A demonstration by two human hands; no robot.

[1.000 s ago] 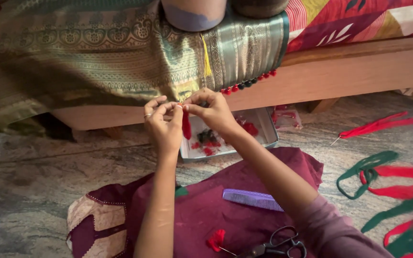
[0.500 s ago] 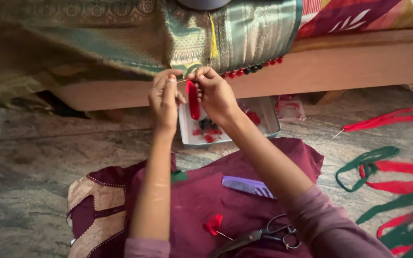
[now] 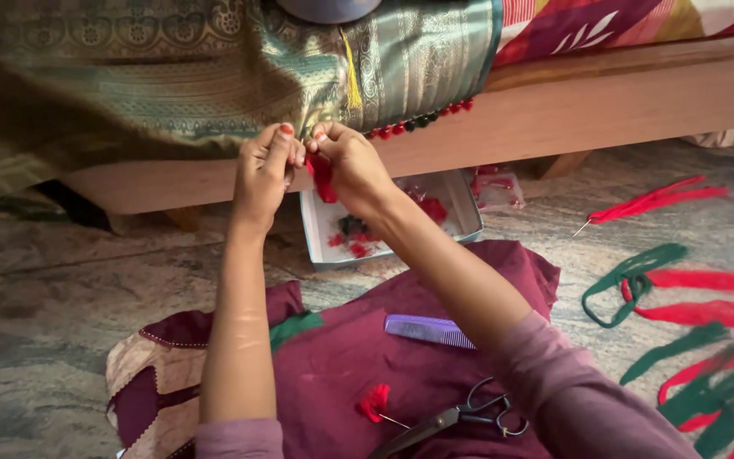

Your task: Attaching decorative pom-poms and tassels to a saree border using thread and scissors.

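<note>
My left hand [image 3: 263, 168] and my right hand [image 3: 348, 163] meet at the lower edge of a green and gold patterned cloth [image 3: 172, 76] that hangs over a wooden bed frame [image 3: 605, 110]. Both hands pinch a small red thread tassel [image 3: 323, 174] against that edge. A row of red and dark tassels [image 3: 422, 121] hangs along the hem to the right of my hands. Below my hands stands a shallow white tray [image 3: 460, 223] with red and dark thread bits in it.
A maroon cloth [image 3: 358, 357] covers my lap, with a purple comb [image 3: 429, 331], black scissors [image 3: 460, 416] and a loose red tassel [image 3: 375, 401] on it. Red and green thread bundles [image 3: 690, 314] lie on the stone floor at the right.
Both hands have risen slightly with the red tassel and stay at the cloth's hem. The view has shifted a little, so the bed edge sits higher.
</note>
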